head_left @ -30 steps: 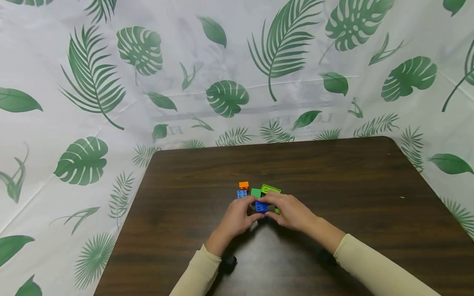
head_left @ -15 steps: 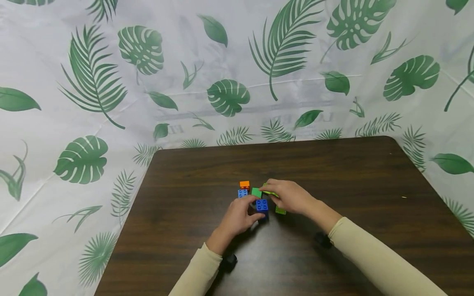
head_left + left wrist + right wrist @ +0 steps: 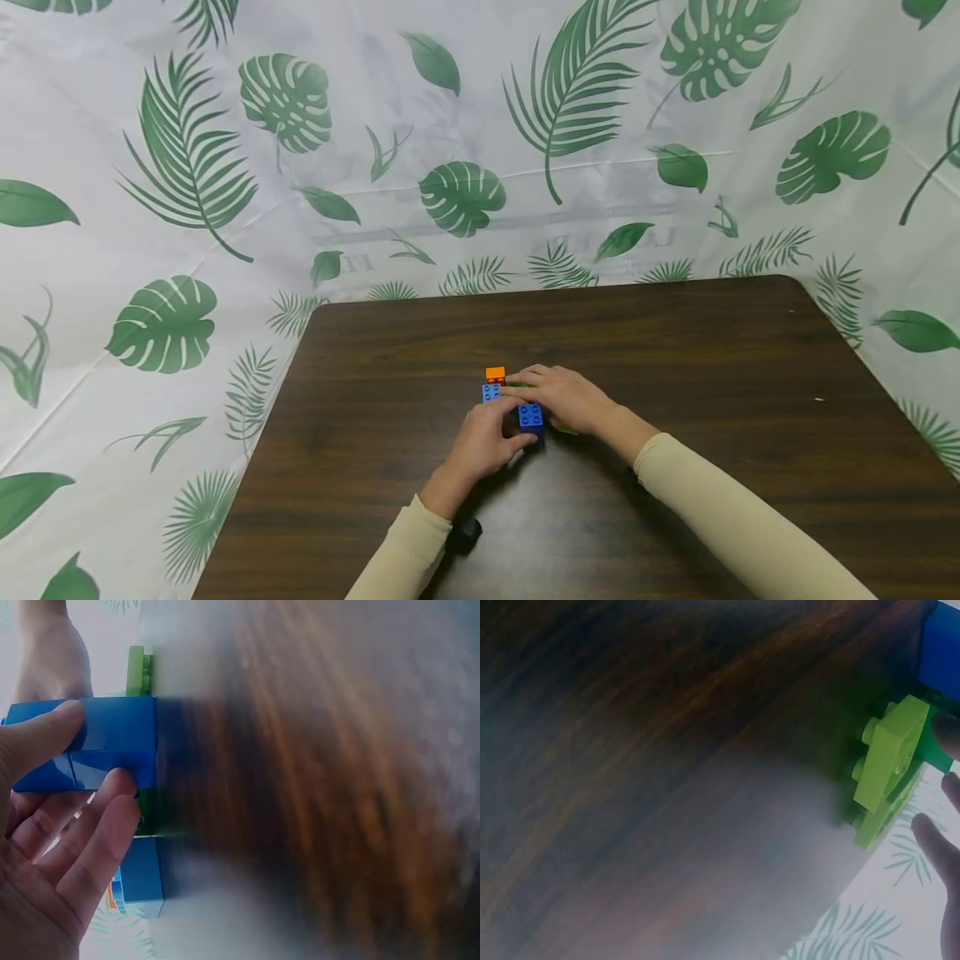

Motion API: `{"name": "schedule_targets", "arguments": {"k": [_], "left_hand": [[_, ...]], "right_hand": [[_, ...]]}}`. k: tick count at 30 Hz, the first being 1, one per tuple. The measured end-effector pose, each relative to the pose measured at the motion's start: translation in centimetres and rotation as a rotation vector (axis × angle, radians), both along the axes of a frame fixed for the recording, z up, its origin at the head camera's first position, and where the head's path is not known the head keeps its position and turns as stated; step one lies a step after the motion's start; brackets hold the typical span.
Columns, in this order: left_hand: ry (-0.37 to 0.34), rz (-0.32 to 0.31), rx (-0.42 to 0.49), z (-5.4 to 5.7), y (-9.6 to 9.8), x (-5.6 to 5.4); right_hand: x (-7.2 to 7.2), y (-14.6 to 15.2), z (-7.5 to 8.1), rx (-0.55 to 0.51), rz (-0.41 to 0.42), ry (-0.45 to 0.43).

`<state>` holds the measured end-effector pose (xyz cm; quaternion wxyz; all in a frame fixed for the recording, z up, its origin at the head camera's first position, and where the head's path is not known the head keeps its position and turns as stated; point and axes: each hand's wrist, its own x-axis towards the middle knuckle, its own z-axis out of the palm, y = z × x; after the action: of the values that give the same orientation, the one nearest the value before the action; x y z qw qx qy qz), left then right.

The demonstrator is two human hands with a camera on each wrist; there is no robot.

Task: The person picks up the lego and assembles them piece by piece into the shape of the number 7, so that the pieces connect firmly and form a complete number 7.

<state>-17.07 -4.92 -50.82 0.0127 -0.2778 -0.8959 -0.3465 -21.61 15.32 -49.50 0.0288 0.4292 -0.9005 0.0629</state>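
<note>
My left hand (image 3: 480,442) pinches a stack of two dark blue toy building bricks (image 3: 530,417) standing on the table, thumb on one side and fingers on the other. My right hand (image 3: 568,402) reaches over the small group just behind the stack, its fingertips close to a light blue brick (image 3: 491,392). Beneath that hand is a green brick (image 3: 935,746), mostly covered in the head view. Two lime green bricks (image 3: 892,754) lie studs down in the right wrist view. The right fingers (image 3: 934,844) look extended there, with no brick visibly gripped.
An orange brick (image 3: 495,373) sits behind the light blue one. The dark wood-grain table (image 3: 360,392) reaches back to a white leaf-printed curtain (image 3: 360,200). A black wrist device (image 3: 465,535) is by the left sleeve.
My right hand has left the dark blue stack, passed over the lime brick and moved left above the green brick. My left hand still holds the stack in place.
</note>
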Motion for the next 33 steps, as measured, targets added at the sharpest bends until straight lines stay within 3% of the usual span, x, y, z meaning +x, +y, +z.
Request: {"name": "schedule_targets", "arguments": {"k": [11, 18, 27, 33], "left_hand": [[-0.021, 0.025, 0.013, 0.0, -0.1, 0.4], [-0.042, 0.022, 0.068, -0.4, 0.0, 0.4], [-0.037, 0.015, 0.195, -0.8, 0.1, 0.4], [-0.040, 0.013, 0.243, -0.5, 0.3, 0.5]], "right_hand": [[-0.2, -0.3, -0.6, 0.040, -0.030, 0.029], [-0.3, 0.2, -0.8, -0.087, -0.026, 0.037], [0.0, 0.8, -0.7, -0.267, -0.165, -0.145], [0.3, 1.2, -0.6, -0.289, -0.196, -0.147]]}}
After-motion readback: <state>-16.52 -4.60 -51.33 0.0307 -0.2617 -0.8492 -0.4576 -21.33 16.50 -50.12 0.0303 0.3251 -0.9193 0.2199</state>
